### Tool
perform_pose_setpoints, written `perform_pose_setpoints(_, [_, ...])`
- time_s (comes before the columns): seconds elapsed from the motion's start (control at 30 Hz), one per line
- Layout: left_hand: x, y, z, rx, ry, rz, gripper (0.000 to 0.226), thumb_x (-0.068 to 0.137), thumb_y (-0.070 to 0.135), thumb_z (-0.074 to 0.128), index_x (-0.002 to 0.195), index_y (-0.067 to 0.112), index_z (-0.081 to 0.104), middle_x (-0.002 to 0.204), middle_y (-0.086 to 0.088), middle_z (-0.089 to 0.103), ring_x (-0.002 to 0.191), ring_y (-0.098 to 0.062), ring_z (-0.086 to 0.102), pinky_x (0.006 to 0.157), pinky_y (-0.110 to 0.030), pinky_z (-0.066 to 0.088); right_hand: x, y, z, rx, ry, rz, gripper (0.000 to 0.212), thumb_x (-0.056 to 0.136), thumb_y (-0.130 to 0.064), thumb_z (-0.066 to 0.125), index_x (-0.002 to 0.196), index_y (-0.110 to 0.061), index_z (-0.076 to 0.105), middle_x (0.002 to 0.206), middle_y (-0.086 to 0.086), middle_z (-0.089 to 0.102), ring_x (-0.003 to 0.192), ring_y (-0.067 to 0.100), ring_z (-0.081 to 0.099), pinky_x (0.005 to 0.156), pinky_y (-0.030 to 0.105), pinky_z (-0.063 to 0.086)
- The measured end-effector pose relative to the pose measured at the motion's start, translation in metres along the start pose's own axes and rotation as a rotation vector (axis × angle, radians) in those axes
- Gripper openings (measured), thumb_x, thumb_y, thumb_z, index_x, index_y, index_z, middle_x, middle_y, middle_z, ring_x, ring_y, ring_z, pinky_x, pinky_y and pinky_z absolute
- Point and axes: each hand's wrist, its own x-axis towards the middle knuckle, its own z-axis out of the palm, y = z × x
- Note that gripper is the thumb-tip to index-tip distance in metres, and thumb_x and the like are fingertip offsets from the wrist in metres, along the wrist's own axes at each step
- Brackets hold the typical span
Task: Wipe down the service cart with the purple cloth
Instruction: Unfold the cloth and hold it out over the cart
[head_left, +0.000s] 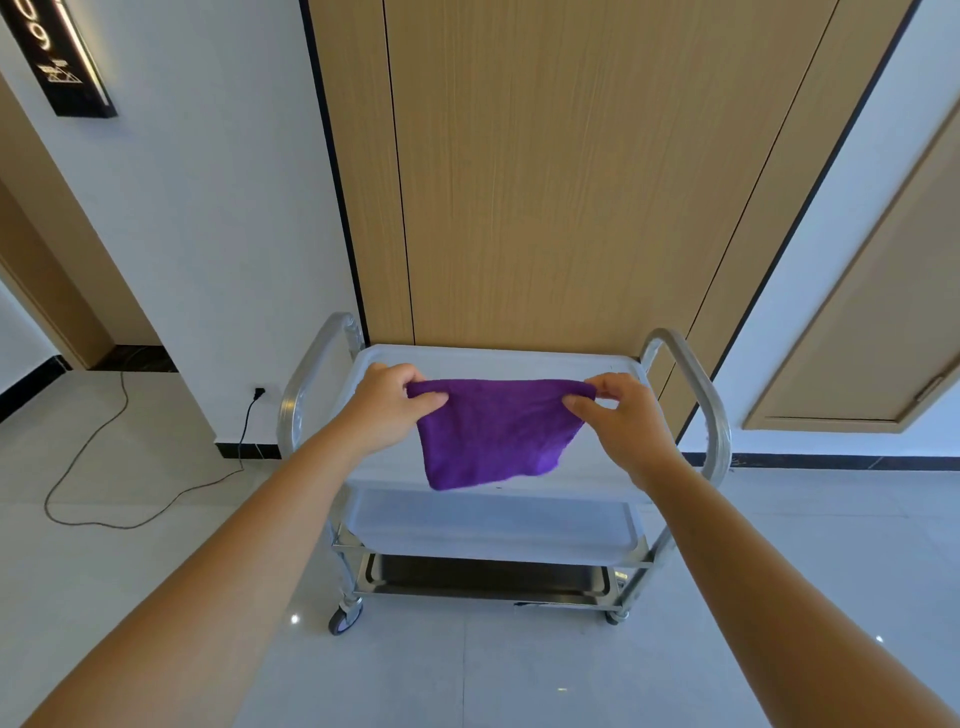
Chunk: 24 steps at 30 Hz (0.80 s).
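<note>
the purple cloth (493, 434) is pinched at its top corners by the fingers of the left hand (387, 408) and right hand (626, 421), held above the cart (685, 364); a cable (122, 395) is trailed across the floor (519, 675) nearby.

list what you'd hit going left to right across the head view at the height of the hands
power cord on the floor → wall plug → cart's left handle → left hand → purple cloth → right hand → cart's right handle → wooden door
</note>
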Motion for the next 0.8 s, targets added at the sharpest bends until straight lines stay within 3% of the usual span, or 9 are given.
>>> perform_pose_setpoints(0.1, [-0.005,0.004,0.0,-0.396,-0.033,-0.056,0.011,0.091,0.022,0.059,0.09,0.012,0.058,0.09,-0.002,0.062,0.084,-0.012,0.056,0.075,-0.021,0.041,-0.003,-0.004,-0.005,0.221,-0.06,0.051,0.01,0.093,-0.017,0.055,0.089,-0.009,0.059,0.079,-0.003,0.06,0.074,0.007,0.055,0.063,0.01,0.045])
perform_pose_setpoints(0.2, [-0.002,0.008,0.011,-0.586,0.055,-0.076,0.006,0.093,0.023,0.054,0.091,0.018,0.055,0.088,0.002,0.06,0.083,-0.012,0.057,0.074,-0.023,0.044,-0.001,-0.003,-0.003,0.197,-0.07,0.05,0.014,0.095,-0.021,0.051,0.094,-0.007,0.056,0.085,0.003,0.063,0.082,0.016,0.059,0.076,0.027,0.05])
perform_pose_setpoints(0.3, [0.007,0.012,0.026,-0.558,0.189,-0.052,0.01,0.095,0.031,0.05,0.088,0.023,0.051,0.086,0.005,0.056,0.076,-0.009,0.055,0.067,-0.024,0.044,-0.001,0.0,-0.002,0.252,-0.068,0.074,0.012,0.096,-0.021,0.049,0.091,-0.012,0.054,0.09,0.008,0.063,0.088,0.022,0.061,0.084,0.04,0.052])
perform_pose_setpoints(0.4, [0.023,0.018,0.045,-0.472,0.243,0.019,0.017,0.096,0.033,0.046,0.081,0.024,0.045,0.077,0.007,0.047,0.069,-0.009,0.046,0.063,-0.024,0.039,-0.002,0.008,-0.009,0.366,-0.032,0.114,0.01,0.096,-0.017,0.048,0.088,-0.014,0.053,0.089,0.005,0.063,0.088,0.019,0.062,0.08,0.038,0.056])
perform_pose_setpoints(0.57, [0.057,0.038,0.093,-0.37,0.163,0.11,0.018,0.097,0.033,0.044,0.088,0.018,0.045,0.077,0.007,0.047,0.069,-0.008,0.046,0.063,-0.023,0.038,0.001,0.047,-0.035,0.416,0.08,0.202,0.008,0.096,-0.017,0.048,0.093,-0.014,0.054,0.09,0.003,0.063,0.09,0.017,0.063,0.078,0.034,0.056])
perform_pose_setpoints(0.7, [0.097,0.063,0.143,-0.326,0.08,0.156,0.023,0.096,0.033,0.045,0.076,0.022,0.041,0.071,0.006,0.044,0.064,-0.011,0.043,0.059,-0.024,0.035,0.019,0.083,-0.069,0.43,0.182,0.263,0.008,0.096,-0.015,0.049,0.095,-0.012,0.056,0.09,0.004,0.063,0.086,0.015,0.062,0.07,0.026,0.055])
perform_pose_setpoints(0.8, [0.136,0.088,0.184,-0.295,0.039,0.182,0.024,0.096,0.033,0.046,0.075,0.021,0.041,0.068,0.007,0.042,0.064,-0.011,0.042,0.058,-0.024,0.034,0.041,0.113,-0.095,0.465,0.222,0.324,0.006,0.095,-0.014,0.051,0.093,-0.012,0.057,0.088,0.004,0.063,0.086,0.018,0.063,0.072,0.027,0.056])
